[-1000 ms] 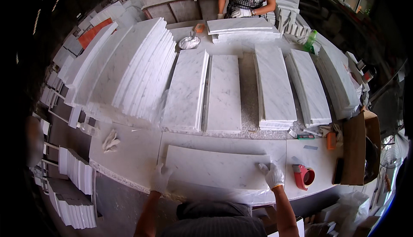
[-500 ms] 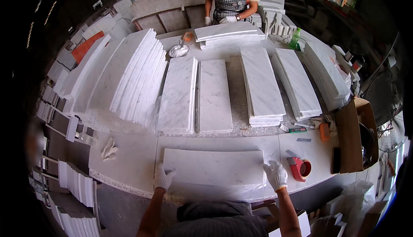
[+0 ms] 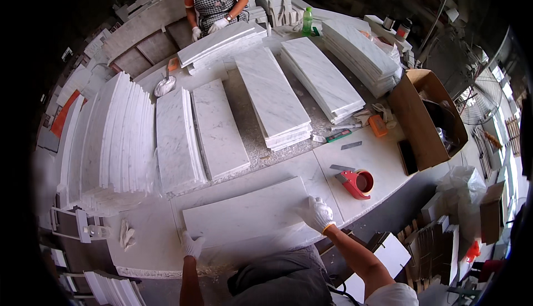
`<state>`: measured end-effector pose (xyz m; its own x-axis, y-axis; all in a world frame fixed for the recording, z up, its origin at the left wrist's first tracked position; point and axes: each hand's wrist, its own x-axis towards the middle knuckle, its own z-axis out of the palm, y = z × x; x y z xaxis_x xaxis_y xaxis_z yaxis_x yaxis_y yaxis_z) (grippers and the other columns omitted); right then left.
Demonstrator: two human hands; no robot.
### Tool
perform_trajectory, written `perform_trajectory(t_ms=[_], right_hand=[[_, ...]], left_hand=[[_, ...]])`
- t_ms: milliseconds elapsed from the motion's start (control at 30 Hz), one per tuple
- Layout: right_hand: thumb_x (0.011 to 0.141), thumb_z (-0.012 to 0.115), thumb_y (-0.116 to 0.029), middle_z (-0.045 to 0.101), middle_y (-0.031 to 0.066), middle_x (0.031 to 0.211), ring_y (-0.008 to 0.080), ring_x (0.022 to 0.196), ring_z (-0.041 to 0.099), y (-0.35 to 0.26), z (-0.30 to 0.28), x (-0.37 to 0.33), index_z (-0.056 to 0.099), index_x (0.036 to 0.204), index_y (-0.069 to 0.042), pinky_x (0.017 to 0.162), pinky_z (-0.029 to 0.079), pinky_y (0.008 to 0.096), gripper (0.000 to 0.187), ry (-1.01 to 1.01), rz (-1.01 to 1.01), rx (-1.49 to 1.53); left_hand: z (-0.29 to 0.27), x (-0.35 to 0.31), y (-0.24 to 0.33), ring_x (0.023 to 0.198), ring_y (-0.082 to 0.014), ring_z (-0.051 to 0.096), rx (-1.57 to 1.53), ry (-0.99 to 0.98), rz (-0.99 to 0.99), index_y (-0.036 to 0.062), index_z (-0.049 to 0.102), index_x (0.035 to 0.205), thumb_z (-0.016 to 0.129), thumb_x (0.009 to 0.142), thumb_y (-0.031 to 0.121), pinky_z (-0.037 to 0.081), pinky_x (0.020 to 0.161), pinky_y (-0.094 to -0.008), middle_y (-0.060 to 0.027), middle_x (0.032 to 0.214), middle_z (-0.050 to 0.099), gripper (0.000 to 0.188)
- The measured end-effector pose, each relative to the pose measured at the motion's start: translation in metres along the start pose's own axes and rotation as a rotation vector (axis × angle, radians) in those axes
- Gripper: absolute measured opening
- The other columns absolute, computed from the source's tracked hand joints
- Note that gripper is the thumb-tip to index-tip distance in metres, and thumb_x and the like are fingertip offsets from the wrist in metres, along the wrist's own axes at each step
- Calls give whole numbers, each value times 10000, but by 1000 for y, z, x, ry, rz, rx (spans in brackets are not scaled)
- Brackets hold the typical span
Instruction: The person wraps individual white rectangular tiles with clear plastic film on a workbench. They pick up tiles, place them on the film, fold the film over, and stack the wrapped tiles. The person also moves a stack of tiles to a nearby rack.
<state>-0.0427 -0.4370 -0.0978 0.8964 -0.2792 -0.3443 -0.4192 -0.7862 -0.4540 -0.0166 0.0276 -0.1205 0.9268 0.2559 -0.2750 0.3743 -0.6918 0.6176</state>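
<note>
A long white marble slab (image 3: 247, 209) with faint grey veins lies flat along the front of the worktable, before me. My left hand (image 3: 192, 246), in a white knit glove, grips the slab's near left corner. At the opposite end my gloved right hand (image 3: 318, 215) holds the right edge, its thumb reaching over the top face. The undersides of both hands' grip are hidden. Just right of my right hand sits a red tape dispenser (image 3: 355, 185).
Marble slab stacks (image 3: 275, 98) stand across the table, with more upright on the left (image 3: 114, 134). A crumpled glove (image 3: 127, 235) lies left; a cardboard box (image 3: 422, 117) stands right. A co-worker in a checked apron (image 3: 214, 0) handles slabs (image 3: 222, 48) at the far side.
The view has swung right and tilted. My right hand, which was spread beside the slab's end, now closes on it. The slab stays at the table's front.
</note>
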Motion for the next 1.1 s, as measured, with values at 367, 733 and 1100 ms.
perform_trajectory(t_ms=[367,733,1100], right_hand=[[790,760,-321,596,179,1173,371,1077,581,214,-147,62,546,1210,-75,878,487,434,532,856,135,24],[705,753,-541,454,268,1415,423,1280,465,390,-179,81,321,1475,-23,1052,408,440,1024,626,538,-179],[602,722,-714,492,249,1367,402,1260,464,339,-185,125,471,1354,15,1070,348,450,1078,549,858,-176]], left_hand=[[-2,-1,0,905,-203,607,-145,-68,-69,22,569,1066,741,743,143,484,832,-359,-79,961,648,385],[-7,9,4,904,-178,607,-53,-162,-118,8,578,1079,727,760,90,495,827,-332,-71,967,652,362],[-13,25,-34,893,-201,619,-142,-172,-147,24,614,1015,733,736,43,503,795,-338,-84,979,664,304]])
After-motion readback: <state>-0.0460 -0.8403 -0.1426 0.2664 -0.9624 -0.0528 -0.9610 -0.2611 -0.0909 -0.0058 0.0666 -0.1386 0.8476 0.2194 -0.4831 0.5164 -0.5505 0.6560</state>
